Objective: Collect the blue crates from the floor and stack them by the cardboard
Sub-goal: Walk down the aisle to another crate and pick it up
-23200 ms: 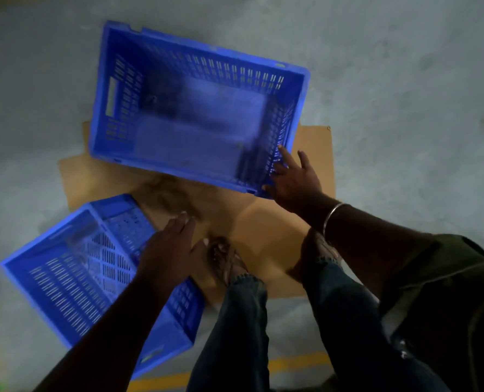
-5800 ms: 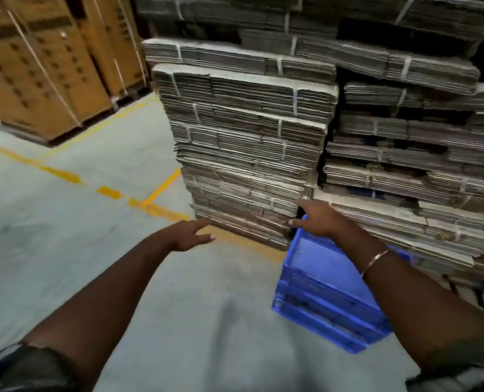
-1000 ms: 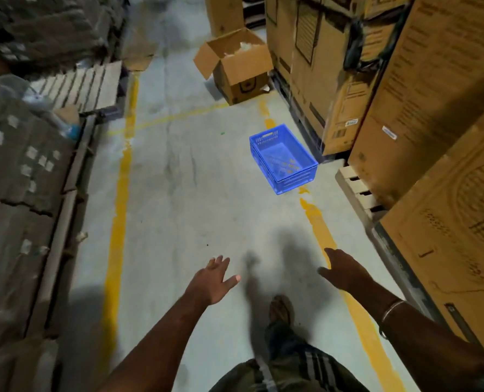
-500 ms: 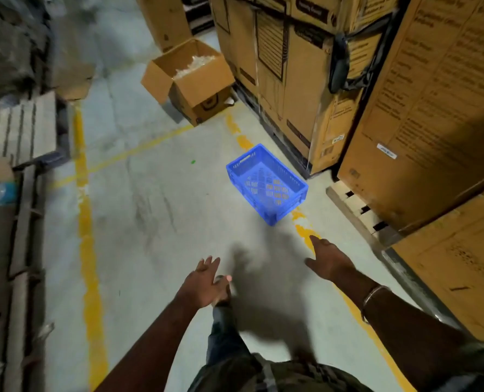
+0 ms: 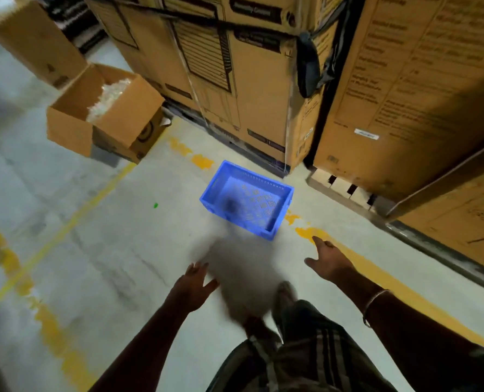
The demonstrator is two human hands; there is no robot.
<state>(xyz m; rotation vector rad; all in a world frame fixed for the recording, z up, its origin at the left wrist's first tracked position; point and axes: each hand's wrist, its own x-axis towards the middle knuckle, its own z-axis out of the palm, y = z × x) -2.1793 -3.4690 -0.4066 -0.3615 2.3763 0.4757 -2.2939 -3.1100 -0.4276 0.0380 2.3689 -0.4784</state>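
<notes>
The rectangular blue slotted plastic crate [image 5: 248,200] was noted nearer than half a second earlier, upright on the floor beside stacked cartons [image 5: 235,80]. Left hand [image 5: 192,290] and right hand [image 5: 330,263] were spread, fingers wide, holding nothing; pickup was judged imminent.

Pretty dim warehouse aisle, grey concrete floor [image 5: 99,250] with worn yellow lines [image 5: 405,295] painted across it. Tall printed cartons [image 5: 235,89] sit on a wooden pallet [image 5: 345,188]. Left of those cartons there's an open cardboard box [image 5: 105,114] with pale packing stuff inside.
</notes>
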